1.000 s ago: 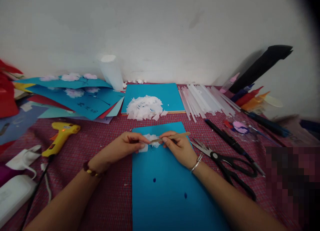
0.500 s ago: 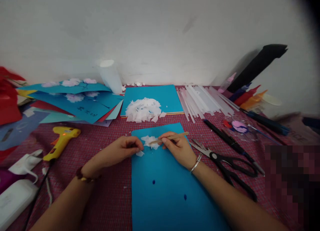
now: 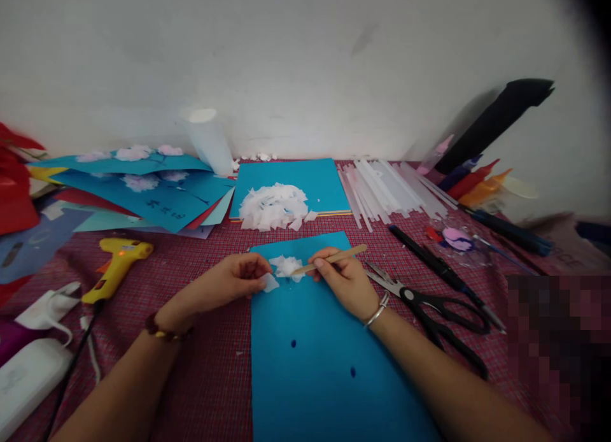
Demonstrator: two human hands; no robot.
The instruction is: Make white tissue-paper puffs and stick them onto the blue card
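Observation:
Between thumb and fingertips, my left hand (image 3: 245, 275) pinches a small white paper piece (image 3: 270, 283) above the left edge of a blue sheet (image 3: 305, 321). My right hand (image 3: 342, 278) is closed around a flat wooden stick (image 3: 342, 255), its tip at the right side of a small cluster of white paper pieces (image 3: 285, 265) near the sheet's top. Two dark blue spots mark the sheet lower down. Behind it, a larger heap of white paper pieces (image 3: 273, 206) rests on a stack of coloured paper (image 3: 291, 171).
To the left lie a yellow glue gun (image 3: 114, 269), a white power strip (image 3: 33, 384) and blue sheets with puffy white shapes (image 3: 181, 203). On the right are black-handled scissors (image 3: 439, 305), a black pen (image 3: 422, 254), translucent glue sticks (image 3: 394, 190) and paint tubes (image 3: 477, 181).
The wooden stick has shifted slightly right with my right hand, its tip now at the cluster's right side. The paper piece in my left hand is turned and shows more of its surface.

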